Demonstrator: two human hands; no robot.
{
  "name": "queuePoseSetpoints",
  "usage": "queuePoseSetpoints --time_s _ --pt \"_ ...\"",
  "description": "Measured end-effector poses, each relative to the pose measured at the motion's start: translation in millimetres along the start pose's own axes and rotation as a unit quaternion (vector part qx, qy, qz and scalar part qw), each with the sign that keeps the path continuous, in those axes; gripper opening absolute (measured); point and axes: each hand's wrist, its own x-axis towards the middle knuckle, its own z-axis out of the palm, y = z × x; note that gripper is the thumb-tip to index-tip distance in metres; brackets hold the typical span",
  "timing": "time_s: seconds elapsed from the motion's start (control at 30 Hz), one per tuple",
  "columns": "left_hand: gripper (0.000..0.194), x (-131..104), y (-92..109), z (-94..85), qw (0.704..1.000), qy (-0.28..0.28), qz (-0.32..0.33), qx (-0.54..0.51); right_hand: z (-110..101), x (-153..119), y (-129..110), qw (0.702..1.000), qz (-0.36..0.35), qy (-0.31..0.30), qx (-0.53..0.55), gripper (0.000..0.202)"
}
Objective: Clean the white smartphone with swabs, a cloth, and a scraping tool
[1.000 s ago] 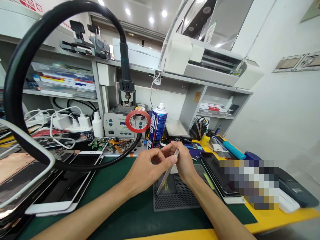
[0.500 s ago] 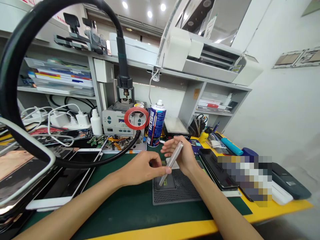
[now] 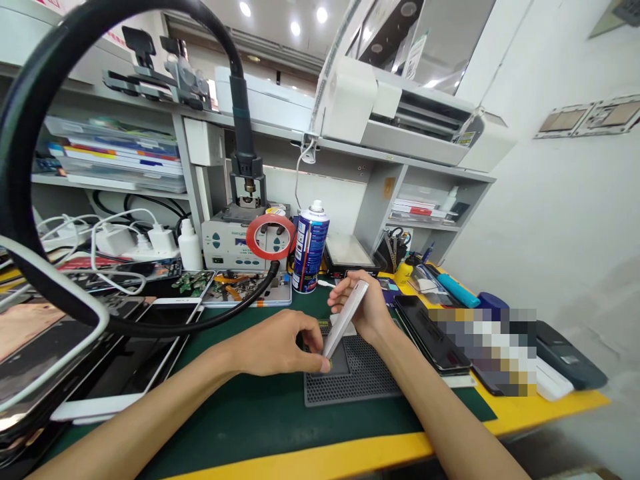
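Note:
A slim silver phone-like device (image 3: 346,320) stands tilted on edge between my two hands, above a grey honeycomb-textured mat (image 3: 373,380). My right hand (image 3: 367,310) wraps round its upper part, with the palm behind it. At its lower end, my left hand (image 3: 287,343) pinches the corner between thumb and fingers. The mat lies on a green work surface (image 3: 250,420). Behind the device, a small light-coloured piece (image 3: 343,324) rests on the mat, partly hidden.
A blue spray can (image 3: 310,250) and red tape roll (image 3: 271,237) stand behind my hands. Phones and tablets (image 3: 125,360) lie left, more phones (image 3: 433,337) right. A thick black hose (image 3: 15,133) loops across the left side.
My left thumb has slid down to the device's lower corner. The device has turned a little and shows more of its flat face. The whole view has shifted slightly.

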Motion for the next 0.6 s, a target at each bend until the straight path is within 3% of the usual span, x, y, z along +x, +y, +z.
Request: queuePoseSetpoints --time_s 0.37,0.6 --pt "0.029 -0.3 -4.2 1.0 1.0 0.004 0.007 0.02 -4.6 4.1 1.3 1.0 0.014 0.008 0.013 0.034" --pt "0.029 0.6 -7.0 6.3 0.997 0.041 0.015 0.06 -9.4 7.0 2.1 0.998 0.036 0.015 0.043 0.032"
